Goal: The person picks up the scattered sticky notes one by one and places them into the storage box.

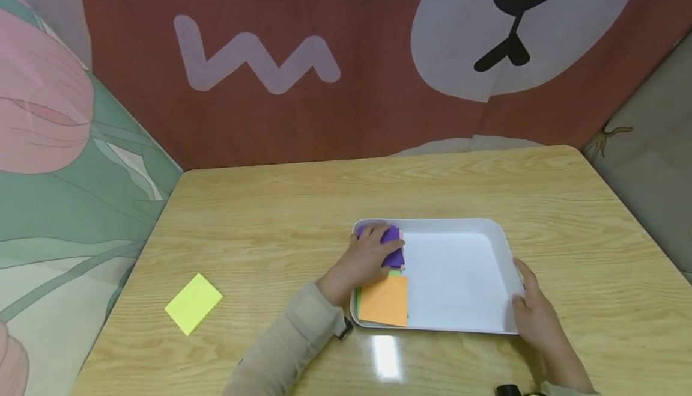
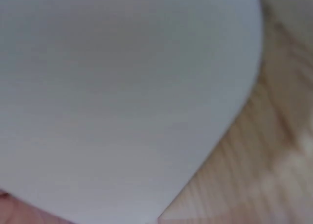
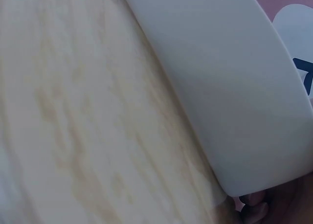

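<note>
A shallow white tray lies on the table, its side wall large in the right wrist view. My left hand is over the tray's far left corner, its fingers around a purple pad of sticky notes. Pink edges show beside the purple pad. Just nearer to me, an orange sticky-note pad lies in the tray with green edges showing under it. At the tray's right side my right hand grips the wall, thumb toward the near corner. The left wrist view shows mostly blurred white tray wall.
A yellow sticky-note pad lies turned at an angle on the left of the wooden table. Behind the table hangs a brown printed cloth; a floral cloth hangs at the left.
</note>
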{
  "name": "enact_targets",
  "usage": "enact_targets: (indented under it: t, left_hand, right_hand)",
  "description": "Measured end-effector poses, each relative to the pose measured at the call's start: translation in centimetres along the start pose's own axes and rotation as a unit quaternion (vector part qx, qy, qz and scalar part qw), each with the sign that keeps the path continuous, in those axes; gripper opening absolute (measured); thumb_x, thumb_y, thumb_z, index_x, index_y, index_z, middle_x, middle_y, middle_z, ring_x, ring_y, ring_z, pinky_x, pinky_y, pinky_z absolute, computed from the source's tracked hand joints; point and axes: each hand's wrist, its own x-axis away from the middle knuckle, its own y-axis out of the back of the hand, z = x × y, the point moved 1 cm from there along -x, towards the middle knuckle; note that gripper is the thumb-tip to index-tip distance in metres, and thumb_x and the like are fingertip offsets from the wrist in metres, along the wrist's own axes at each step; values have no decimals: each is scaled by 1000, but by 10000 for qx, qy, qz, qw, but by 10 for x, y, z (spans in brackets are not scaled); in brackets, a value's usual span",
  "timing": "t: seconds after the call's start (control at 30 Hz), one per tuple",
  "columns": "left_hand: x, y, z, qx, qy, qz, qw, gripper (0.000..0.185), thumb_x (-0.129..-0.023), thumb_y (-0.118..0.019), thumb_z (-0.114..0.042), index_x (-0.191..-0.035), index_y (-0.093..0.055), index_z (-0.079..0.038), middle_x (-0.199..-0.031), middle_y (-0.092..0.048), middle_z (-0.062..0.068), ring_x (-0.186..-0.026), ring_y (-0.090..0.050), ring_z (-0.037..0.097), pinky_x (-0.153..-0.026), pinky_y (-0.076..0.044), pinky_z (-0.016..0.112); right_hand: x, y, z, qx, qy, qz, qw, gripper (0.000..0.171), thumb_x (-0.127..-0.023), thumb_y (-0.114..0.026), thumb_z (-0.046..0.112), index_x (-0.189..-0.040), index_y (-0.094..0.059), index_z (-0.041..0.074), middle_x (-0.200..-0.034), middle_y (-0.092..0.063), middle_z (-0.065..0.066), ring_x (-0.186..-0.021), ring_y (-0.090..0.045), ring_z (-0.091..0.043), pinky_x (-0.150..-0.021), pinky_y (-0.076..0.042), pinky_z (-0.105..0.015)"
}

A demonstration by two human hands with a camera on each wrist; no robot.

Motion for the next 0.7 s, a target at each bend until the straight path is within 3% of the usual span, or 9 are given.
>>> enact_targets:
  t: [0.4,0.7]
  left_hand:
    - [23,11,17,395,155,-505,9978,50,-78,-61,-20,-125,-46,-18,-133,-30,15,-120,-26,30,-88,-26,48]
    - [52,16,39,699,813,-896,9902,51,-74,-66,-20,-122,-50,-14,-129,-35,17,-118,-29,32,-85,-28,52]
  right_hand:
    - [-3,4,-3,162,148,30,9998,58,-85,-27,-4,-136,1,1,-114,-29,-46,-95,-36,-58,-68,-35,-56]
    - [-2,0,-2,140,170,42,9997,58,-85,-27,-3,-136,0,1,-114,-29,-45,-95,-38,-57,-67,-36,-56]
